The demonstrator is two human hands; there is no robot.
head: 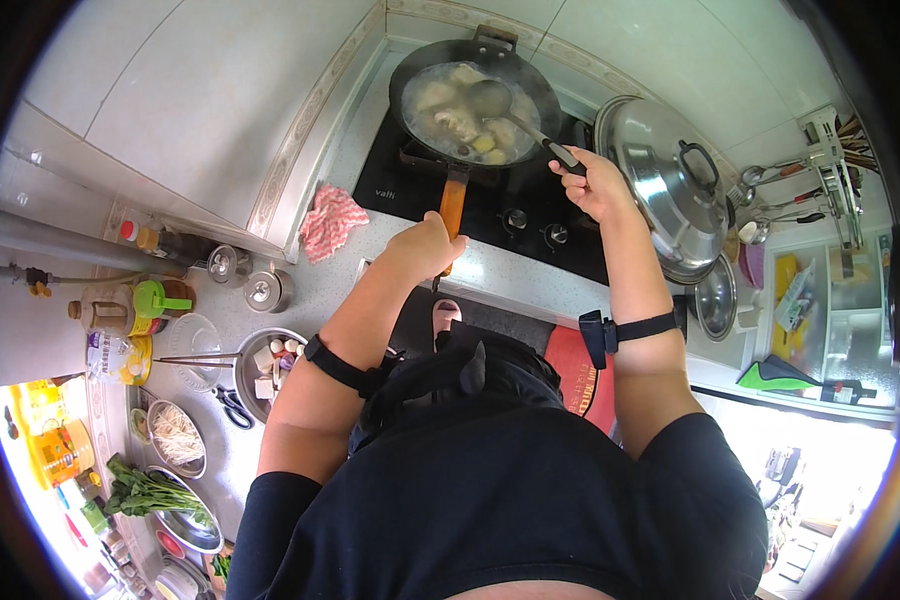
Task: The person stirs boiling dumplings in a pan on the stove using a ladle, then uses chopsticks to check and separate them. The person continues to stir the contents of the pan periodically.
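A dark wok [409, 71] sits on a black glass cooktop [390, 169], and steam rises off it. In its cloudy, foamy broth [424, 79] lie pale chunks that look like meat [461, 124] and several yellowish slices [484, 142]. My left hand [431, 244] is wrapped around the wok's orange-brown wooden handle [454, 202]. With my right hand [596, 184] I grip the black end of a ladle [536, 133]. The ladle's bowl [489, 97] is over the middle of the wok, at the broth; how deep it dips I cannot tell.
A large domed steel lid [660, 172] leans at the wall right of the cooktop, near a steel bowl [716, 300]. A red-checked cloth [334, 221] lies left. Along the left counter are scissors [234, 409], a pan of cut food [251, 375], enoki mushrooms [176, 435] and leafy greens [142, 491].
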